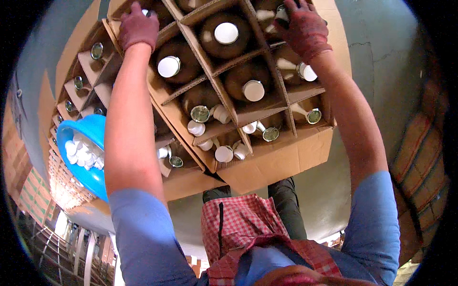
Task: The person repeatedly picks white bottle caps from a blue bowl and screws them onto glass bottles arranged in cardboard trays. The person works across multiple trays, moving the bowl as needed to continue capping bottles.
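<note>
My left hand (139, 27), in a dark red glove, reaches to the upper left of the near cardboard box (281, 155). Its fingers are bent about a white cap (145, 13), which shows only in part. My right hand (305, 34), gloved alike, is at the box's upper right, its thumb and fingers curled at a glass bottle's mouth (282, 13). Cardboard dividers (217, 93) part the glass bottles. Some bottles wear white caps (226, 33); others, such as an uncapped bottle (200, 113), have bare mouths. Loose caps (223, 153) lie among the near cells.
A blue basin (98, 126) of white caps (83, 151) stands on a second divided box (95, 71) at the left, partly behind my left forearm. Uncapped bottles (97, 51) fill that box. Brown stacks (422, 157) stand at the far right, beyond the grey floor (377, 52).
</note>
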